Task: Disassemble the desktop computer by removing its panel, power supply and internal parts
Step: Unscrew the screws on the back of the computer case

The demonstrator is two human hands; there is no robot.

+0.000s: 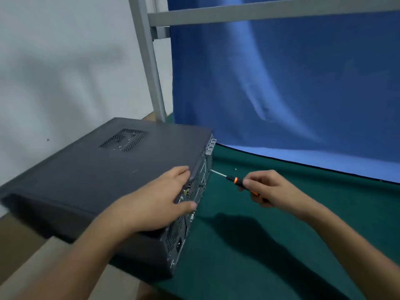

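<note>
While my left hand (155,204) lies flat on the dark side panel (104,167) of the desktop computer case (65,198), fingers straight and reaching its rear edge with the thumb stretched out along that edge, my right hand (268,189) is curled tight round the orange-and-black handle of a screwdriver (231,178). Its shaft points left, the tip meeting the perforated rear face (173,237) of the case near the top. The case lies on its side at the left of the green table cloth (281,245), with a blue curtain (281,83) and a grey metal frame (151,61) behind.
</note>
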